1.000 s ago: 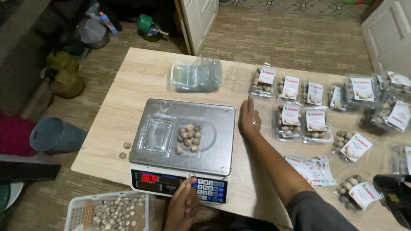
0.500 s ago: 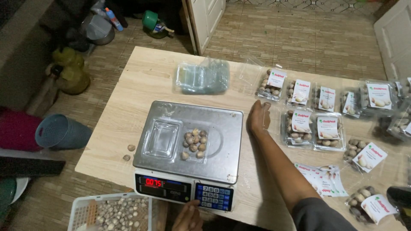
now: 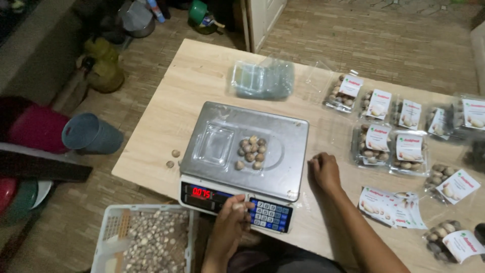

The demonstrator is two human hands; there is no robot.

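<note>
Currently the left hand (image 3: 233, 217) sits at the front edge of the scale (image 3: 246, 151), fingers pinched together right at the keypad (image 3: 270, 215); can't tell whether it holds a small nut or is just pressing a key. Right hand (image 3: 326, 172) rests loosely curled and empty on the worktop (image 3: 166, 111), just right of the scale. The open clear tray (image 3: 237, 149) lies on the scale's steel pan, with a small pile of brown nuts (image 3: 251, 152) in its right half and the left half bare. Judgement: to weigh cleanly, keep both hands off the pan, let the red readout (image 3: 201, 192) settle, and adjust one nut at a time. White crate of loose nuts (image 3: 149, 242) sits below the scale's front-left corner. Two stray nuts (image 3: 173, 157) lie on the worktop just left of the scale. A stack of empty clear trays (image 3: 261, 80) is behind the scale; filled, labelled packs (image 3: 386, 144) are spread to its right, loose labels (image 3: 391, 207) near them. Worktop is pale wood; floor is wood-pattern, dim room, a grey bucket (image 3: 91, 134) and clutter well left of the scale, a white door (image 3: 265, 15) behind.
</note>
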